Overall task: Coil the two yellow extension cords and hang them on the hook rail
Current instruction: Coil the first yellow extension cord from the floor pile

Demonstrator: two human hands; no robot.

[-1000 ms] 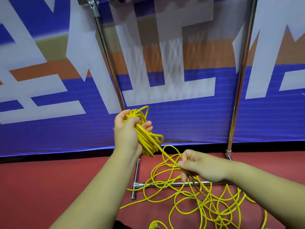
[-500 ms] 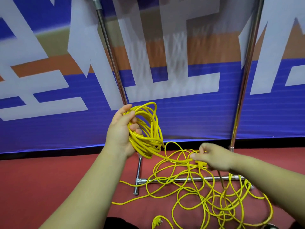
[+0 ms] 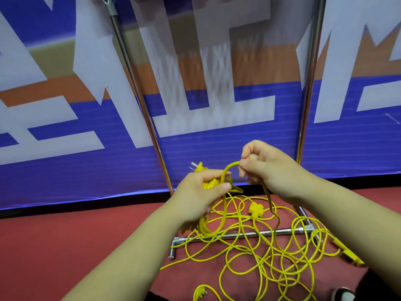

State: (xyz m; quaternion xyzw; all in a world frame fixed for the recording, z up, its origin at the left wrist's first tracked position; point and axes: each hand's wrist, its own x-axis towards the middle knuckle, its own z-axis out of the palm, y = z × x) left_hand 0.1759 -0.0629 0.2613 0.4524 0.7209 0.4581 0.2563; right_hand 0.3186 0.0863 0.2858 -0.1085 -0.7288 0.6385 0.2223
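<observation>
Above the rack's base bar, the right hand has risen from the floor tangle to meet the left hand. Its fingers pinch a fresh loop; left fingers grip the coil, so another turn joins.

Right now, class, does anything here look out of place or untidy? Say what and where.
Yes: most of the thin yellow extension cord lies in a loose tangle on the red floor, draped over the chrome rack's base bar. Only a small coil sits in the left hand.
</observation>
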